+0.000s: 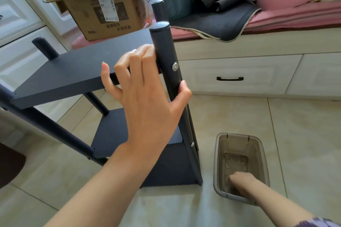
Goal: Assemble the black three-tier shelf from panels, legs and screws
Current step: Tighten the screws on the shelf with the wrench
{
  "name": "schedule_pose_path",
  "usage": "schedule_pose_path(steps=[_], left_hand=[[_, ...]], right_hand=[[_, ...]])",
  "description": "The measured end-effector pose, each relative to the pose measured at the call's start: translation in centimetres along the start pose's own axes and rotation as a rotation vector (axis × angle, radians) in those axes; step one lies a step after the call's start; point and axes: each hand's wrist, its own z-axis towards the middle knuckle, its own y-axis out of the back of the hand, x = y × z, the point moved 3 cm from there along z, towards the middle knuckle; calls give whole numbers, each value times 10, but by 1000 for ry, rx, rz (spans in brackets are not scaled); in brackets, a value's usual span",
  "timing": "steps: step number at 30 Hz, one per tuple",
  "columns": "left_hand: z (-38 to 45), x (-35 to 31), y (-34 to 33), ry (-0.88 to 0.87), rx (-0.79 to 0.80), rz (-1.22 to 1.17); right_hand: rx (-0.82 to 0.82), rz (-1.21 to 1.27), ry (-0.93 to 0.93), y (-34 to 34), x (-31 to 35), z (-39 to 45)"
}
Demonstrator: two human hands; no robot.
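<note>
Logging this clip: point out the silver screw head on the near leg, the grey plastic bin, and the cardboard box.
silver screw head (175,66), head view, centre of its face.
grey plastic bin (216,169), head view, left wall.
cardboard box (118,27), head view, printed front side.

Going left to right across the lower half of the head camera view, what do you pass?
Dark brown mat → black shelf's lower panel → left hand on the front leg → clear plastic bin → right hand reaching inside it.

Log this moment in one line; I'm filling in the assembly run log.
left hand: grips front leg at top panel | right hand: reaching inside grey bin, grasp unclear | shelf: three tiers mounted, upright on floor
</note>
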Motion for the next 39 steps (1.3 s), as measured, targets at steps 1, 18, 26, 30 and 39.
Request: schedule_pose_path(steps=[1,18,26,30,39], left_hand=[[1,0,0,5,0,-16],[-2,-14,18,-14,69,-202],[-17,-32,34,-93,101,-282],[-18,-37,37,-97,107,-310],[-12,-29,39,-130,156,-342]], right_hand=[[-12,31,-2,8,-3,-5],[-415,-147,377,47,42,-72],[-337,147,147,41,-24,-134],[-464,330,86,70,-27,-174],[-940,818,144,207,13,-279]])
